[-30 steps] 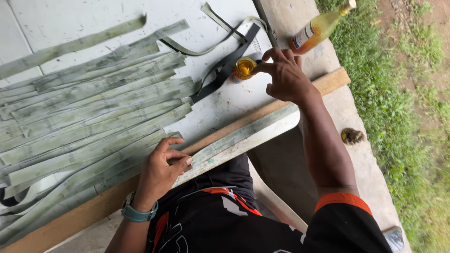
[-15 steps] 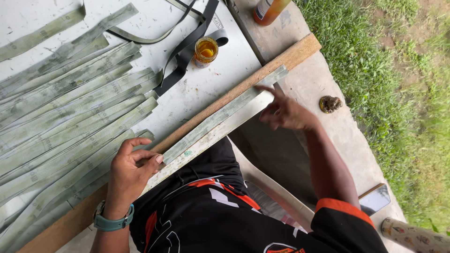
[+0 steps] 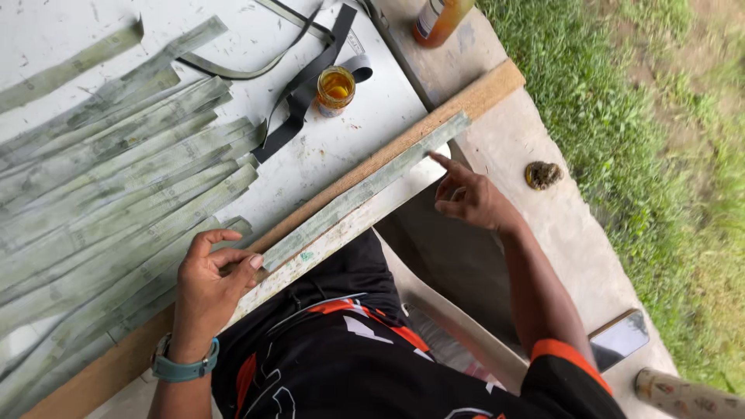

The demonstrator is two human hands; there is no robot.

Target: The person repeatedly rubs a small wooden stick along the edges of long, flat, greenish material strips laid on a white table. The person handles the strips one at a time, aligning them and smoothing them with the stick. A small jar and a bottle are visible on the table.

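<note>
While the left hand [image 3: 208,281] pins the near end of a long green strip [image 3: 365,190] against the wooden board [image 3: 481,93] at the counter [image 3: 372,116] edge, grasping it, the right hand [image 3: 471,198] hovers released at three o'clock, forefinger touching the strip. A small jar [image 3: 335,90] of yellow liquid stands at twelve o'clock.

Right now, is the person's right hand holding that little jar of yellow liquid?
No. The right hand hovers beside the long green strip with a finger out, while the small jar stands alone on the white tabletop.
</note>
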